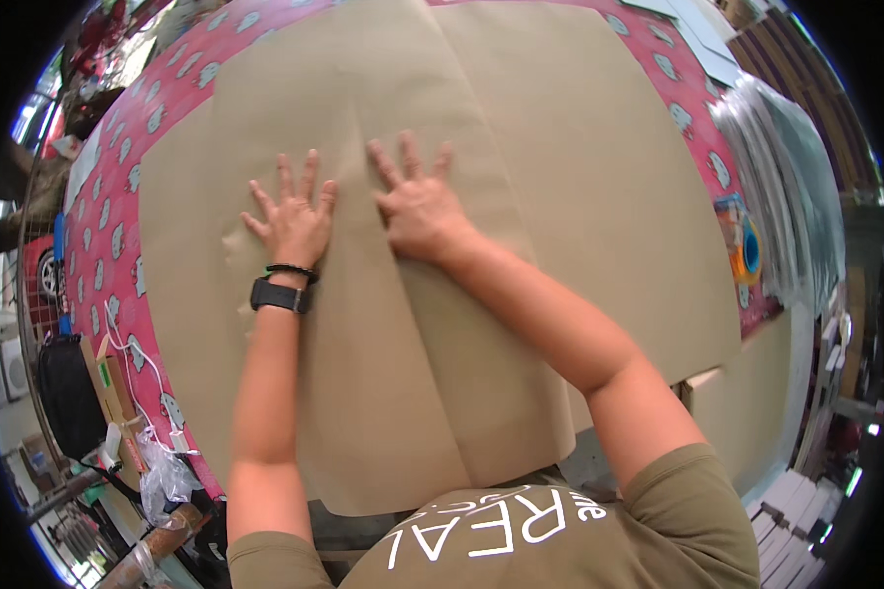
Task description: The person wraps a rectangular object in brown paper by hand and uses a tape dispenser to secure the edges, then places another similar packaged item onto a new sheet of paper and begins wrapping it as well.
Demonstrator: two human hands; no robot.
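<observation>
Nearest to the camera is the person's olive shirt (521,550) with white letters, and from it both bare forearms go out toward the far side. The brown paper (599,196) is very large and covers most of the table; its near edge hangs by the person's body and its far edge reaches almost the far end of the table. A second layer of paper lies over it, and its edge makes a long line from the near side to the far side, a little slanted, passing just between the two hands. The left hand (293,218) has a black watch (279,295) and a bead bracelet on the wrist; its fingers are spread and the palm lies flat on the paper, left of this line. The right hand (417,206) is also flat with fingers spread, pressing the overlapping sheet just right of the line. Neither hand pinches anything. Both hands are side by side, nearly touching, at about equal distance from the body. Under the paper shows a red tablecloth (118,196) with a white pattern. On the right, near the table edge, lies a roll of tape (746,250). On the near left stands a black bag (69,393) with white cables beside it.
</observation>
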